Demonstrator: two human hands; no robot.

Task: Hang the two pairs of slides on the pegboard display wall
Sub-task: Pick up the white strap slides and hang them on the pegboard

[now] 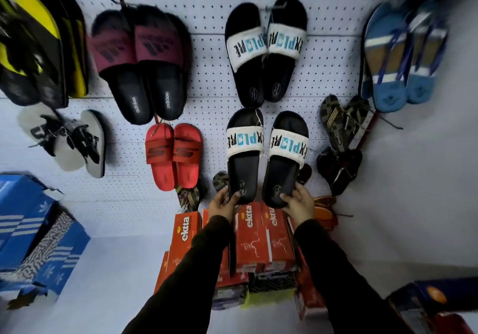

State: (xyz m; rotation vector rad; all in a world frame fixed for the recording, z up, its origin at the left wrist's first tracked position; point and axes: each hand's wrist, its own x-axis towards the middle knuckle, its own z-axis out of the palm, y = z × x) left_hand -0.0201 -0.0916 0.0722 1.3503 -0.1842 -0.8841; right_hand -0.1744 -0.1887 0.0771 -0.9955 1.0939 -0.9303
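Two hands are up in front of us, apart, each clamped on the heel end of one slide: our left hand pinches the left slide and our right hand grips the right slide, both shoes toe-up against the pegboard at about six o'clock on the wall. Nearest to us, below the hands, stand the red ektta boxes. These slides look light, with thick foam soles that should flex a little and a soft white strap; we judge the heel a fair place to steer from, though the strap or toe end would give better control when seating them on a hook. A tag or tie seems to link the pair near the left toe, but we cannot make it out. No peg is visible behind them, so we cannot tell whether they are hooked. Farther up, at twelve o'clock, the matching hung pair sits on the board. At nine o'clock are small red slides; other footwear at the edges is blurred.
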